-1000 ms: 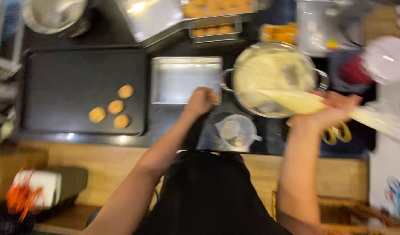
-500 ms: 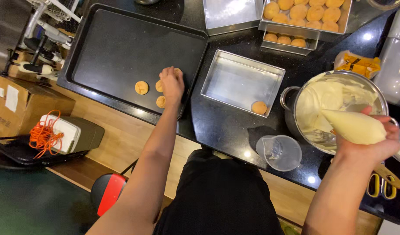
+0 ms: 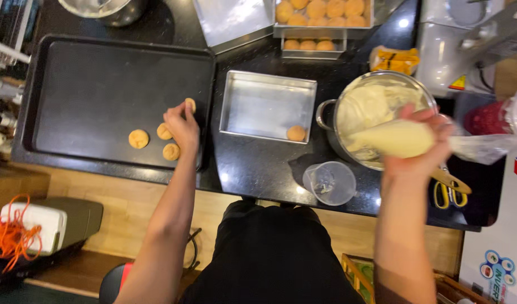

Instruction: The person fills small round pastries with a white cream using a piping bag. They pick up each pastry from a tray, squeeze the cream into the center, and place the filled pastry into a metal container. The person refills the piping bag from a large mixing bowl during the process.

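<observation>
We looked down on a black stone table (image 3: 258,169), and the largest thing on it was a wide, dark, rectangular metal baking tray (image 3: 89,84) toward ten o'clock. Next in size came a round steel pot of pale cream (image 3: 376,107) at two o'clock, then a shallow square aluminium pan (image 3: 258,104) at twelve o'clock between tray and pot, with one small round golden pastry (image 3: 296,133) lying in its near right corner. A clear plastic measuring cup (image 3: 330,183) stood just in front of the pan and the pot.

Our right hand (image 3: 421,143) was raised in front of the pot, its grip wrapped shut around a full, cream-filled clear piping bag (image 3: 393,138) whose long axis ran from nine o'clock to three o'clock, with its twisted tail trailing off toward three o'clock.

Our left hand (image 3: 182,124) was over the right end of the tray, forearm stretched straight up from six o'clock, wrist bent slightly. Its fingertips pinched a small round golden bun (image 3: 190,104), held just above the tray surface at the twelve o'clock side of the hand. Three more small golden buns (image 3: 138,138) lay in a loose cluster on the tray, touching or just beside the hand, from nine o'clock round to seven o'clock. The left hand was far nearer those buns; the bag in the right stood well apart from them, at three o'clock.
</observation>
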